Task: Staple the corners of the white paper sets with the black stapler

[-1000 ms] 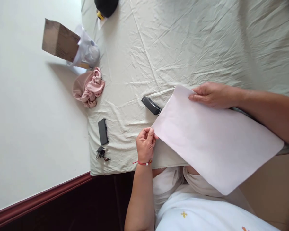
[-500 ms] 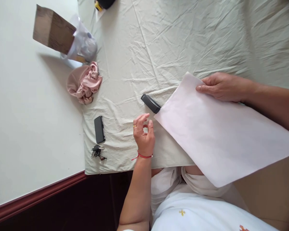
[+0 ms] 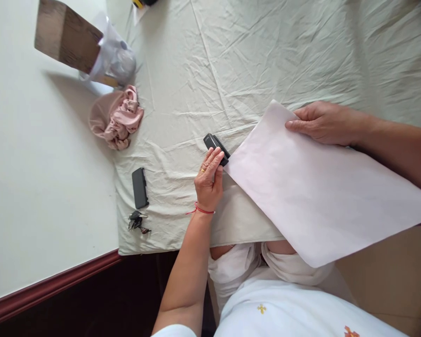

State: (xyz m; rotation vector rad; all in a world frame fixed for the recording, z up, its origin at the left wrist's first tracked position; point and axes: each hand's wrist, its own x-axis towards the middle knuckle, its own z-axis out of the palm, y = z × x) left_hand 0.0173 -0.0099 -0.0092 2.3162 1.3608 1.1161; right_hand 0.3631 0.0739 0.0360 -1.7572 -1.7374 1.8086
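Note:
A black stapler [image 3: 217,143] lies slanted on the cloth-covered table, its lower right end meeting the left corner of a white paper sheet [image 3: 308,187]. My left hand [image 3: 209,180] reaches in from below, its fingers stretched out and laid against the near side and lower end of the stapler. A ring and a red wrist string show on that hand. On the right, my right hand [image 3: 319,122] grips the paper's upper edge, thumb on top and fingers underneath, out of sight. Whether the paper sits between the stapler's jaws is hard to make out.
Left along the wall stand a cardboard box [image 3: 68,37] and a clear plastic bag [image 3: 117,61]. Below them lie a pink cloth [image 3: 121,119], a black phone-like slab [image 3: 139,188] and keys [image 3: 137,221]. The table's front edge runs above my lap.
My left hand has moved up to the stapler, its curled fingers straightening onto it. The stapler has shifted slightly. My right hand still holds the paper in about the same place.

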